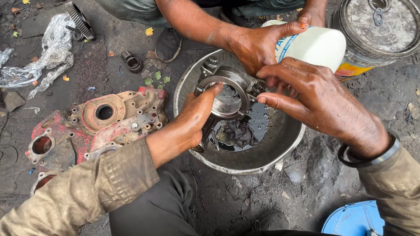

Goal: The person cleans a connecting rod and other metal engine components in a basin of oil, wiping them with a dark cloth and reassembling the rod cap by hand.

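Connecting rod (223, 94) gripped by left hand (197, 116) over oily basin (262, 153); right hand (315, 98) pinches, perhaps on it; another person's hand (256, 46) tips a white bottle (317, 46).

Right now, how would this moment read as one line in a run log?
left hand: grips metal ring part | right hand: fingers at ring | other person's hand: tilts white bottle | below: metal basin, dark oil

Soft, even daylight from above, with faint shadows. Mild glare shows on the metal basin (280, 144) rim and plastic sheet (52, 52). Focus is sharp throughout; edges bend slightly.
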